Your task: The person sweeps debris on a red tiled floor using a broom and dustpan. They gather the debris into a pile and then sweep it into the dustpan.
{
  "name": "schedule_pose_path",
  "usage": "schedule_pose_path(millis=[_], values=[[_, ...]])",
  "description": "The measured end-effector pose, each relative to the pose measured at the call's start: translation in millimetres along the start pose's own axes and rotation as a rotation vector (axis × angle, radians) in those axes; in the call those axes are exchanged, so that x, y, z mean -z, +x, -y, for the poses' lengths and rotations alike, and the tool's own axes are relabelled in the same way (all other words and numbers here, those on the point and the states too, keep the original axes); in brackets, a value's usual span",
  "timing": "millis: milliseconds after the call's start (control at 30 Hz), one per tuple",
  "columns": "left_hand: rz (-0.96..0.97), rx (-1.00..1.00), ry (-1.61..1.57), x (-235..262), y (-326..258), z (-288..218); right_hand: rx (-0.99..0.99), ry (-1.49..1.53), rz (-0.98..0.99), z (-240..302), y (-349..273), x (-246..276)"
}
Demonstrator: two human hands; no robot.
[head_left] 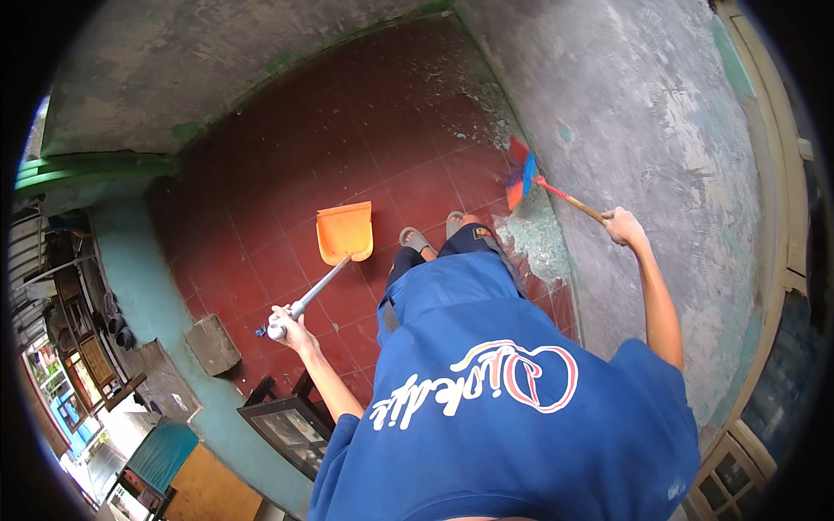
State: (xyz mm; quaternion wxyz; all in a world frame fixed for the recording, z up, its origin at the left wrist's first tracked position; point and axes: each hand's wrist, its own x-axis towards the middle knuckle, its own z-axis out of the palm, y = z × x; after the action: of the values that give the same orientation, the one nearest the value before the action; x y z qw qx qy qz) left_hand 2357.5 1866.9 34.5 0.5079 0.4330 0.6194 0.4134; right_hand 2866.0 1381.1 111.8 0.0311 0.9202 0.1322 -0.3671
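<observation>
Broom (569,200) and dustpan (346,233) judged light; bristles (517,188) soft and springy, pan stiff, likely smooth plastic; both best gripped by handles. Broom handle clasped in curled right hand (624,227); head held beside rubble (539,239) near wall (647,130). Dustpan handle wrapped by left hand (295,330), pan held left of feet (417,240). Broom axis slanted left, slightly forward, bristles pointed away from wall; dustpan axis slanted forward-right, mouth turned forward.

White script lettering (473,378), partly outlined in red, runs upside down across a blue shirt (521,460); a small orange mark (482,233) on dark trousers (405,262) is illegible.
</observation>
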Motion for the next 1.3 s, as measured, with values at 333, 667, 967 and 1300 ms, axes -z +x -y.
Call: schedule_pose_path(millis=[333,667,967,1300], values=[[-0.003,0.008,0.142,-70,22,-23,0.297,0.348,-0.151,152,115,5],[0.075,0.060,0.111,-108,7,-61,0.193,0.154,0.026,346,401,-15],[-0.004,0.247,-0.062,-175,18,-101,0.177,0.046,0.056,256,481,73],[0.270,0.188,-0.045,-186,17,-76,-0.127,0.287,0.087,95,448,5]])
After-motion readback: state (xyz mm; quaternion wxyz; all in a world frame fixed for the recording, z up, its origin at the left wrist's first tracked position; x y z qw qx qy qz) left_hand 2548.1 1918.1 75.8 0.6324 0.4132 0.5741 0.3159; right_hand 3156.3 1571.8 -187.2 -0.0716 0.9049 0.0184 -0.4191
